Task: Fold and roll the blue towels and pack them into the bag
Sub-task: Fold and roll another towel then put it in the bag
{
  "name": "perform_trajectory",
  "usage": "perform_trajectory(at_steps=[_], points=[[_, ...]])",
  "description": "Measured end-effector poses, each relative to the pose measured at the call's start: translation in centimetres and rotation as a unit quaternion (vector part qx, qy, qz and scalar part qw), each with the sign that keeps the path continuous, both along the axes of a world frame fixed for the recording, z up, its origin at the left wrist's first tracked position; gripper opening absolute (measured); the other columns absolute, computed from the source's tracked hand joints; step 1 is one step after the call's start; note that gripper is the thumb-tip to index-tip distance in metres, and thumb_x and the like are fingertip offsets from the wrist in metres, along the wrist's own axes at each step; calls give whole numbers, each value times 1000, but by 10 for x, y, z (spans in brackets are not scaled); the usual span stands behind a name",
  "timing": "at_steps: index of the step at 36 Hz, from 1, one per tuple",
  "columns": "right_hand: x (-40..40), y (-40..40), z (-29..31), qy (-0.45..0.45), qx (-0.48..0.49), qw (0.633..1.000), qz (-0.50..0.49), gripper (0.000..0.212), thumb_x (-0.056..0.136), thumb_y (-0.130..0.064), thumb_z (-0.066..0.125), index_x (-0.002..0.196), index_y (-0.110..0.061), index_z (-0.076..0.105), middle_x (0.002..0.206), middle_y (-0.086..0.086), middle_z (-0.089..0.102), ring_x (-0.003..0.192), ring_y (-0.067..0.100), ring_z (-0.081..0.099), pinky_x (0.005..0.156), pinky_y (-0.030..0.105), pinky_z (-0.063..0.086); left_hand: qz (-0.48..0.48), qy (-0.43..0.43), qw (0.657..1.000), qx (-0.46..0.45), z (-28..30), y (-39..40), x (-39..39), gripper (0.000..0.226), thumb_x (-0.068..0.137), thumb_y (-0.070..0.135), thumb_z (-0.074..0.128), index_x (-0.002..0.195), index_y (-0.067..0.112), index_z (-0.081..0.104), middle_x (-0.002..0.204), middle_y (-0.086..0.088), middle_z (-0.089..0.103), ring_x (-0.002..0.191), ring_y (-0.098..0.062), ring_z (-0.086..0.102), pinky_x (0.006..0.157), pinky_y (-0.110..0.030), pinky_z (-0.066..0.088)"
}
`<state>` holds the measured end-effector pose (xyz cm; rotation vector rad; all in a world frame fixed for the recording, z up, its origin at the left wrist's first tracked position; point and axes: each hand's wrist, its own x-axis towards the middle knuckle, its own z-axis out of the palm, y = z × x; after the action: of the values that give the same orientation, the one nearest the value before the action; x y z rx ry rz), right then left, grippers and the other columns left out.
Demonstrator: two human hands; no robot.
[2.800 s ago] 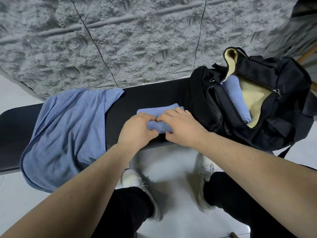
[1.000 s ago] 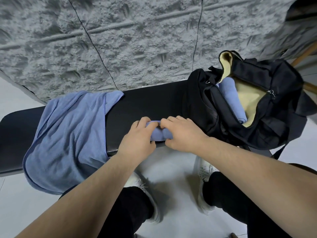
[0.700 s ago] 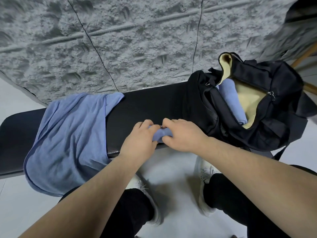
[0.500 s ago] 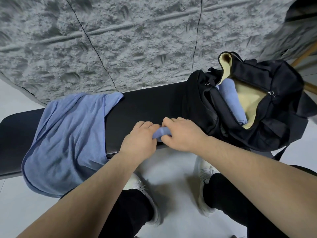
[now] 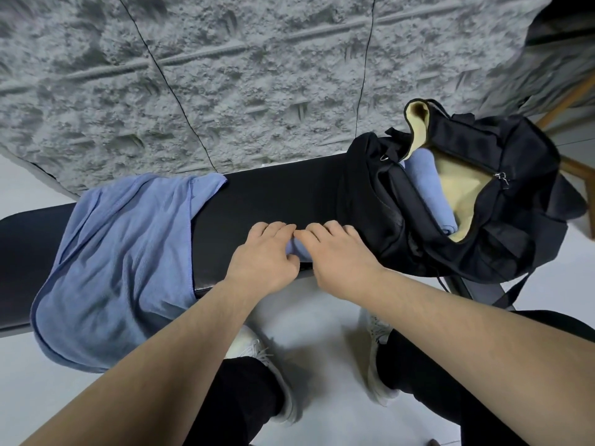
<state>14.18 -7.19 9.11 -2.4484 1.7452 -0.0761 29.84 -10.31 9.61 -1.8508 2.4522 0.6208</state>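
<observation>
both hands' grip is closed around the rolled blue towel [image 5: 297, 249] on the table [image 5: 273, 201]: left hand [image 5: 262, 255] and right hand [image 5: 338, 252] curl over it, fingertips meeting.

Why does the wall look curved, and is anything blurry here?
Head view: wide-angle lens bows the wall and bench; soft even light, faint shadows under the shoes; both hands and the bag look sharp, edges slightly smeared.

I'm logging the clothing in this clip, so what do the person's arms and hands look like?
Both forearms are bare, with no sleeves in view. The left hand and right hand wear no gloves, rings or watch that I can see. Nails look short.
</observation>
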Motion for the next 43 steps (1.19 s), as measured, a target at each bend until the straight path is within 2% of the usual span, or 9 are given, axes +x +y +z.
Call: perform_trajectory(at_steps=[8,14,17,21,25,29,32,36,43], points=[[-4,-12,3,-42,86,995,-21,55,91,-17,47,144,-20,35,136,-3,46,119,24,43,98,39,36,0,26,998,-56,-2,1,10,62,86,33,60,144,30,40,145,13,35,135,-12,26,96,-35,45],[0,-8,4,-56,94,993,-43,46,91,-21,43,137,-19,39,126,0,51,109,25,45,90,40,33,-38,-6,998,-41,-7,7,13,71,85,23,59,150,27,32,150,10,31,144,-16,13,103,-39,43],[1,-8,0,-48,82,994,-46,39,95,-31,36,132,-18,43,121,2,54,104,26,47,87,40,34,-33,-10,999,-31,-10,5,12,72,87,24,57,152,30,27,154,11,27,147,-16,10,108,-41,39],[2,-9,-2,-40,47,997,-50,74,76,-51,9,132,-20,47,122,-3,53,108,22,44,90,37,33,-19,-21,1000,-11,-11,1,9,75,91,38,55,155,34,17,161,12,18,150,-16,3,114,-43,31],[0,-8,-4,-41,2,999,-26,69,79,-58,29,136,-23,45,120,-5,52,107,21,46,89,37,36,-6,-31,999,1,-9,-6,4,77,89,43,51,156,36,13,163,12,10,151,-17,-1,119,-45,22],[-2,-10,-7,-2,22,1000,-9,62,88,-49,55,140,-22,36,120,-2,50,107,24,48,88,39,39,4,-27,1000,13,-8,-11,0,77,88,39,51,155,38,12,164,11,4,150,-16,-6,119,-46,19],[-1,-13,-7,11,22,1000,-12,62,88,-40,58,142,-19,34,121,0,51,108,25,48,89,39,38,5,-10,1000,-5,-8,-10,1,74,88,36,52,153,40,19,163,9,4,150,-16,-6,117,-45,20],[-2,-18,-8,10,27,1000,-11,60,91,-40,56,141,-18,33,120,0,51,107,26,49,88,38,38,6,12,1000,-23,-10,-10,3,66,87,36,54,149,40,30,161,10,12,148,-14,-1,114,-44,25],[1,-25,-4,-39,88,994,-51,46,85,-28,60,125,-16,41,106,3,54,84,23,47,69,35,41,45,73,996,-26,-7,-12,5,60,86,29,57,144,34,41,155,10,22,143,-10,9,111,-41,32]])
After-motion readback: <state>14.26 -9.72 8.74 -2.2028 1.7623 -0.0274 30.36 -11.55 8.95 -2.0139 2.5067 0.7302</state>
